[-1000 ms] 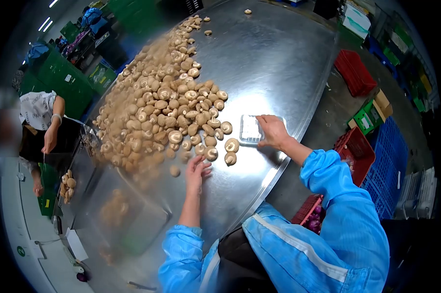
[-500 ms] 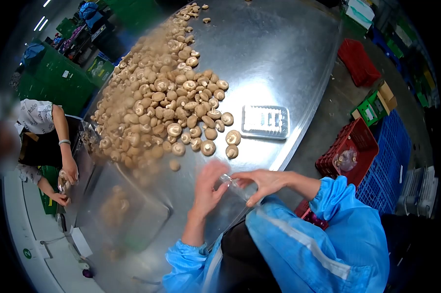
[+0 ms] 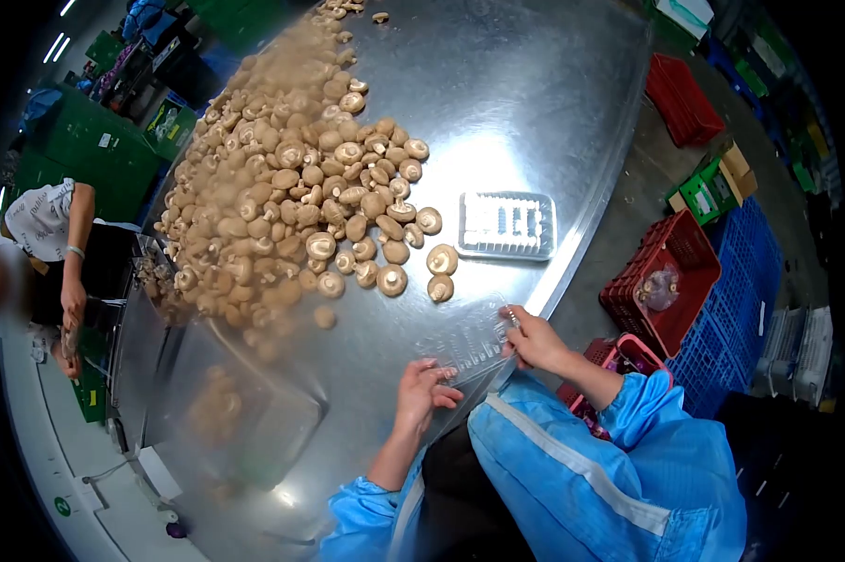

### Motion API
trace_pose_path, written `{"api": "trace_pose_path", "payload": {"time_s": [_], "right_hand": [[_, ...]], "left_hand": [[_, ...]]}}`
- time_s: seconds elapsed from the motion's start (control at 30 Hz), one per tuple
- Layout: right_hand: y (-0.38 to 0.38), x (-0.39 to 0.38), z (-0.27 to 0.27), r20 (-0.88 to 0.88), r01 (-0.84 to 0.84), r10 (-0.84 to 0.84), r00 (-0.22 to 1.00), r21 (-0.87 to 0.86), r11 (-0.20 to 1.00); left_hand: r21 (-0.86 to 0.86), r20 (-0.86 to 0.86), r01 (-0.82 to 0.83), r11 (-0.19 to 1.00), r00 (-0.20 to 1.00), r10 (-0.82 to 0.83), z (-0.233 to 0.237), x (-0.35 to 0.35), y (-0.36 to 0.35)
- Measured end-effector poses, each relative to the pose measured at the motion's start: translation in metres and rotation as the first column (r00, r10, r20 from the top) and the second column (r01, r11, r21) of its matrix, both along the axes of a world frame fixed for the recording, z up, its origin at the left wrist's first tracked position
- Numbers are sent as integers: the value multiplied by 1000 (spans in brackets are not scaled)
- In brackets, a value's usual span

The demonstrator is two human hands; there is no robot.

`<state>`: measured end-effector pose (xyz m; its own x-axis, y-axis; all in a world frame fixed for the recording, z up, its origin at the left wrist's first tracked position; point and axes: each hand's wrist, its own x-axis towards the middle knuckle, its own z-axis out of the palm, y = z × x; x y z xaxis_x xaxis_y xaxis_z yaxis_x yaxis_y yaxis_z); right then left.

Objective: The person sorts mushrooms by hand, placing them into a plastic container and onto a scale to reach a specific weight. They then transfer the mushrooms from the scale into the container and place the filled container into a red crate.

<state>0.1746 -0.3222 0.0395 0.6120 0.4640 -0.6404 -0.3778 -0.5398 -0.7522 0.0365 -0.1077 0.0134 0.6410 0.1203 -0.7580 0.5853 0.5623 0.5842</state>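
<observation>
A clear plastic tray point(image 3: 471, 345) spans the gap between my two hands, just above the metal table near its front edge. My right hand point(image 3: 535, 339) pinches its right end between thumb and fingers. On the near left corner, my left hand point(image 3: 424, 393) has its fingertips closed, the other fingers loosely curled. Another clear plastic tray point(image 3: 507, 227) with bright reflections lies farther back on the table. To the left of it spreads a large heap of brown mushrooms point(image 3: 291, 187), and two mushrooms point(image 3: 441, 273) sit apart at its near right edge.
At left, a co-worker's hands point(image 3: 71, 323) are busy beside the table point(image 3: 497, 84). A red crate point(image 3: 661, 281) holding a bag stands on the right, near blue plastic pallets point(image 3: 745, 300). Behind it are a green carton point(image 3: 712, 192) and another red crate point(image 3: 683, 98).
The clear tray has turned from edge-on to a flatter, wider view. My right hand has moved to its far right end; my left hand has shifted slightly down and right.
</observation>
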Motion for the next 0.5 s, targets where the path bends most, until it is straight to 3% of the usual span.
{"api": "trace_pose_path", "payload": {"time_s": [0.17, 0.27, 0.5], "right_hand": [[10, 15, -29, 110, 175, -178, 978, 37, 984], [59, 40, -42, 210, 161, -173, 962, 74, 984], [185, 105, -46, 307, 200, -226, 925, 115, 973]], "left_hand": [[-250, -34, -78, 965, 997, 72, -22, 19, 11], [-253, -47, -223, 942, 975, 218, -30, 39, 38], [-45, 0, -461, 886, 887, 461, -29, 113, 129]]}}
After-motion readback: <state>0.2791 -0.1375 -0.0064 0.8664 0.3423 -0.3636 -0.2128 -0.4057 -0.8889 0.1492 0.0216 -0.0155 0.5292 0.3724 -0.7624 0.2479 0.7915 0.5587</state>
